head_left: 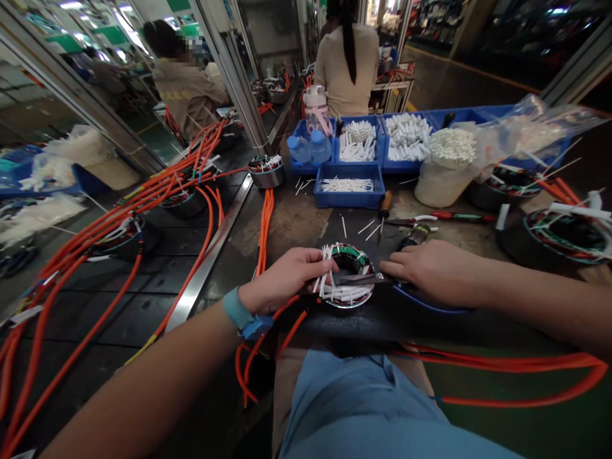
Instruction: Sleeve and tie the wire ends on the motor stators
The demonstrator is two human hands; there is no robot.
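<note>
Space behind wound ring; orange cables block left, blue tray beyond.

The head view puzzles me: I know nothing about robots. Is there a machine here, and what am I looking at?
There is no robot here, only a person's two bare hands. This single picture comes from a camera worn on the head, looking forward and down, so one forearm enters from the lower left, the other from the right.

The left hand pinches thin white tubes at the edge of a green-and-white ring-shaped part. The right hand holds dark metal scissors, their blades across the ring.

Farther back on the dark tabletop are blue plastic bins, some filled with white pieces, and a wooden-handled screwdriver. Thick orange cables lie to the left.
</note>
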